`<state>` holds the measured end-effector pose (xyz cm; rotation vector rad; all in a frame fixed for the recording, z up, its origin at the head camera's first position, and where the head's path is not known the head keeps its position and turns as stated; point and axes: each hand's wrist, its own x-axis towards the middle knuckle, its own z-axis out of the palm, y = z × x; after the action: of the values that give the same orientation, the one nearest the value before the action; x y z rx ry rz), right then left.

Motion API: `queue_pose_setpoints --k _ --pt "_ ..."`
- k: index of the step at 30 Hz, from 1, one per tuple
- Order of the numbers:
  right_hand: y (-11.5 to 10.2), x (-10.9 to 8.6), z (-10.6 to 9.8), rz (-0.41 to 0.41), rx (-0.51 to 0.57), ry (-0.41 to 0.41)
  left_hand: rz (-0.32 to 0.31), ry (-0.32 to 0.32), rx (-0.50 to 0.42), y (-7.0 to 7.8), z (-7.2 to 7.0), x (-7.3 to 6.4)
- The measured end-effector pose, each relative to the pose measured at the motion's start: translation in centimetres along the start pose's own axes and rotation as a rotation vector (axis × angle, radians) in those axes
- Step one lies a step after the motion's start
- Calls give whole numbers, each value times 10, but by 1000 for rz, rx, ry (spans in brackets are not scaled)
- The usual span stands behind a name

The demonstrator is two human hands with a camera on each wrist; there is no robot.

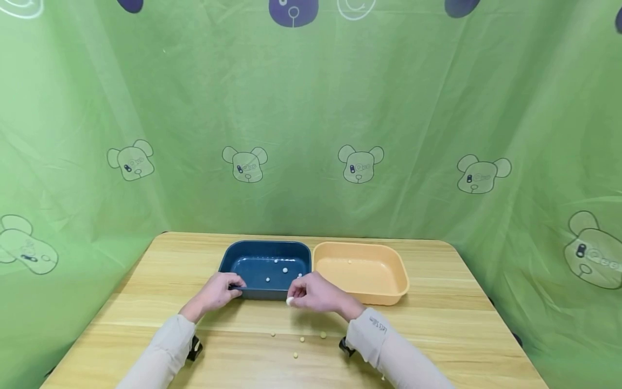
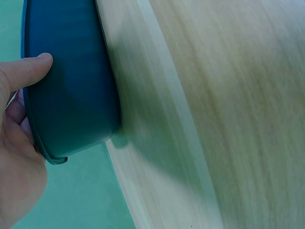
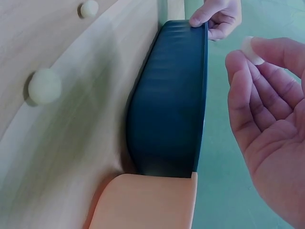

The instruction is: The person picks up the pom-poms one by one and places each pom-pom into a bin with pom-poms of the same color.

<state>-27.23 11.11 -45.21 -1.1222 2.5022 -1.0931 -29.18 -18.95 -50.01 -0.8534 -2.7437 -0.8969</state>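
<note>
My left hand (image 1: 217, 292) grips the near left part of the dark blue tray's rim. In the left wrist view its thumb (image 2: 38, 67) lies on the outer wall of the blue tray (image 2: 76, 90), with the other fingers over the rim and partly hidden. Thumb and fingertips of my right hand (image 1: 318, 294) pinch a small white ball (image 3: 251, 51). That hand is at the near right corner of the blue tray, above rim height in the right wrist view. Several small white balls (image 1: 285, 270) lie on the blue tray's floor.
A light orange tray (image 1: 403, 281) stands against the blue tray's right side, with one small pale ball (image 1: 349, 262) inside. Several pale yellow balls (image 1: 323, 335) of differing sizes lie on the wooden table (image 1: 243, 356) between the forearms. Green patterned cloth (image 1: 301, 97) hangs behind the table.
</note>
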Motion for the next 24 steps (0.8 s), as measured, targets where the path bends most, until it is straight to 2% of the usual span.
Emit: queue_pose_setpoints --k 13,18,24 --pt "4 -1 -2 29 35 44 20 5 13 -1 1 0" --pt "4 1 -3 89 41 74 1 0 2 -1 1 0" --pt "4 8 -5 163 42 140 13 0 1 -2 1 0"
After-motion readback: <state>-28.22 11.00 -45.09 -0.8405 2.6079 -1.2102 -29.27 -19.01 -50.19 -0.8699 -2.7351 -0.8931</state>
